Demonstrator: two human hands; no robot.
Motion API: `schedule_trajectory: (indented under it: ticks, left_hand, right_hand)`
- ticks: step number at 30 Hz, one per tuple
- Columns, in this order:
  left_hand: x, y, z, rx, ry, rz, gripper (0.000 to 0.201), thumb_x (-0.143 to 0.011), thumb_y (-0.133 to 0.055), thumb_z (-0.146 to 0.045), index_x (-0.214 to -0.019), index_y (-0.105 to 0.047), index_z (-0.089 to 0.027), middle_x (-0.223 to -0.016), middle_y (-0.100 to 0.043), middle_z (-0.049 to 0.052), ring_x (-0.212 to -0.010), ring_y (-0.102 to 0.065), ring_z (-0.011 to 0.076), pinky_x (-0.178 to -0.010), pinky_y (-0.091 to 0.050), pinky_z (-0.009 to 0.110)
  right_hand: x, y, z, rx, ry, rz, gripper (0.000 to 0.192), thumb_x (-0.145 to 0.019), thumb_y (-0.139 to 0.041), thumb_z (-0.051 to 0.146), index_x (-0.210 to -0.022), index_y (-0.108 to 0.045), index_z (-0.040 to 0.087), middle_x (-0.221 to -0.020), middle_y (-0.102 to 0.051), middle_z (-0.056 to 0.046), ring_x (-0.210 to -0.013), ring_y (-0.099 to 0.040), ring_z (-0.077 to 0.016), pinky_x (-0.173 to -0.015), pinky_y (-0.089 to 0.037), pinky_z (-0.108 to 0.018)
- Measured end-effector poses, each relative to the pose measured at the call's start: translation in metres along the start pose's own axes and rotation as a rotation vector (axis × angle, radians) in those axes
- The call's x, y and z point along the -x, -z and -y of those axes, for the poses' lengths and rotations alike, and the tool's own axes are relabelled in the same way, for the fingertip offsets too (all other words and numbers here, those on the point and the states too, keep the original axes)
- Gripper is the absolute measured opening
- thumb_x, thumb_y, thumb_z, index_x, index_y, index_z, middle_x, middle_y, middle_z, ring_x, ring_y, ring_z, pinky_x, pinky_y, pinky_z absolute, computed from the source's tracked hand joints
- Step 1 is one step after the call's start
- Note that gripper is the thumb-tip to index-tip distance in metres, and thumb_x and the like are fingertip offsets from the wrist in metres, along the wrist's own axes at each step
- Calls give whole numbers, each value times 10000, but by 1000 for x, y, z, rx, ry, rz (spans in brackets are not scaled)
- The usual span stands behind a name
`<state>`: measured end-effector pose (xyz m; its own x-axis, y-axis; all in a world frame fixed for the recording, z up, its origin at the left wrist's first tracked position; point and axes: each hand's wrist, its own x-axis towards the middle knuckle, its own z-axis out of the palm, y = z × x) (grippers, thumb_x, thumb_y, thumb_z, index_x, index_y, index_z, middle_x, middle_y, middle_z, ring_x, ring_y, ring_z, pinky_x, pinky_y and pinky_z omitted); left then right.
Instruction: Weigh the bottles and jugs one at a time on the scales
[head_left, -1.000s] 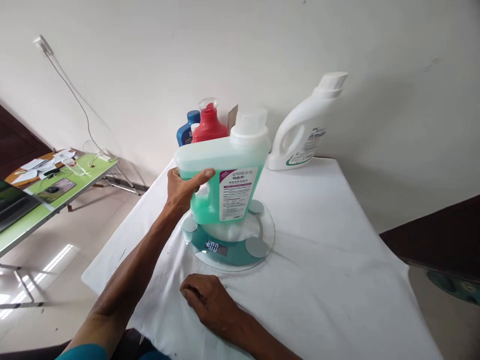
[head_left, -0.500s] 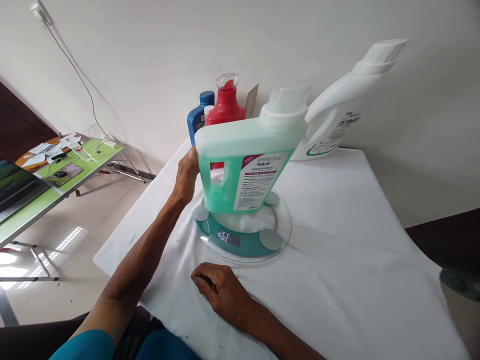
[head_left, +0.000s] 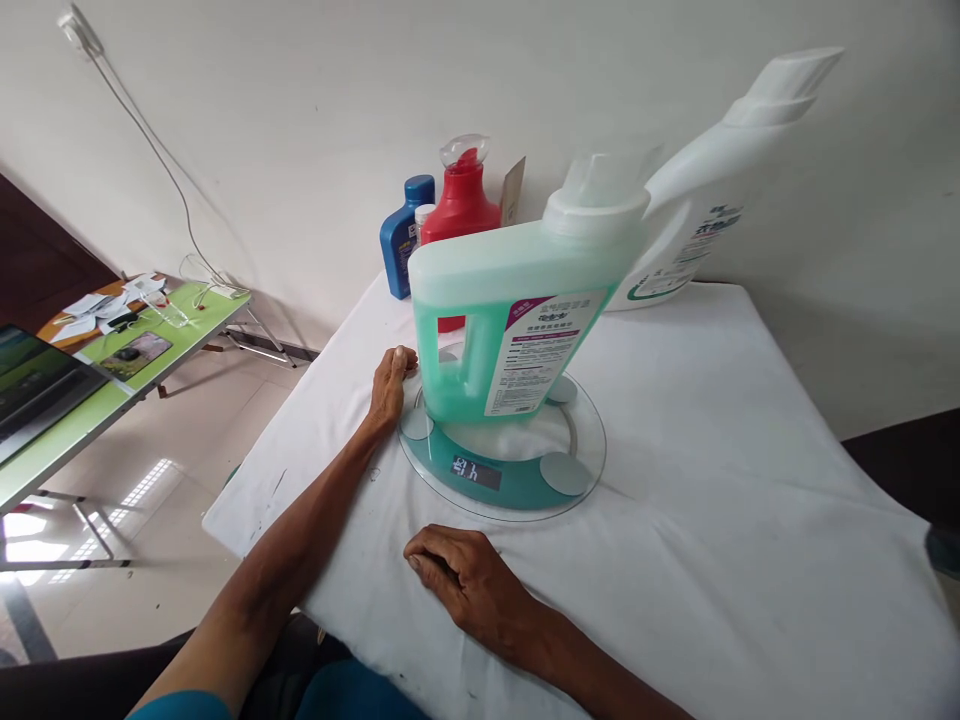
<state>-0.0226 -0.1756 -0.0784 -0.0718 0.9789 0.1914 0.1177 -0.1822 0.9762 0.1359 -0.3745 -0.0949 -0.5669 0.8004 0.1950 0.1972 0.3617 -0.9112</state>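
A large translucent jug of green liquid detergent (head_left: 472,270), with a white cap and a printed label, stands upright on a round glass weighing scale (head_left: 480,500). The scale's display shows lit digits too smeared to read. Beside the jug's handle side, at the scale's left edge, my left hand (head_left: 391,385) rests off the jug with its fingers loosely bent and nothing in them. My right hand (head_left: 469,580) lies on the white cloth in front of the scale, fingers curled closed around nothing visible.
Behind the jug stand a red bottle (head_left: 463,200), a blue bottle (head_left: 399,245) and a piece of cardboard (head_left: 511,190). A big white detergent bottle (head_left: 701,190) is at back right. Off to the left, a green table (head_left: 139,375) holds papers, a mouse and a laptop (head_left: 41,395).
My left hand has let go of the jug's handle and moved down to the scale's left edge. The display reading has changed. My right hand stays on the cloth; the view has shifted slightly.
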Motion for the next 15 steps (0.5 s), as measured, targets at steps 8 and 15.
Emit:
schedule_trajectory:
  ticks: [8, 15]
  left_hand:
    - [2, 0, -1, -20, -8, -6, 654, -965, -421, -819, -972, -637, -201, -1084, -703, 106, -1090, -674, 252, -1029, -555, 415]
    - [3, 0, -7, -53, -23, 0, 616, -976, -439, -775, -989, -650, -196, -1091, -730, 107, -1072, -685, 259, -1017, -555, 421]
  right_hand:
    - [1, -1, -2, 17, 28, -10, 227, -1060, -503, 216, -901, -665, 218, -812, -696, -16, -702, -603, -147, -680, -450, -271]
    - [2, -1, -1, -8, 36, -24, 221, -1056, -507, 215, -901, -665, 213, -816, -686, -15, -703, -601, -144, -677, -451, -263]
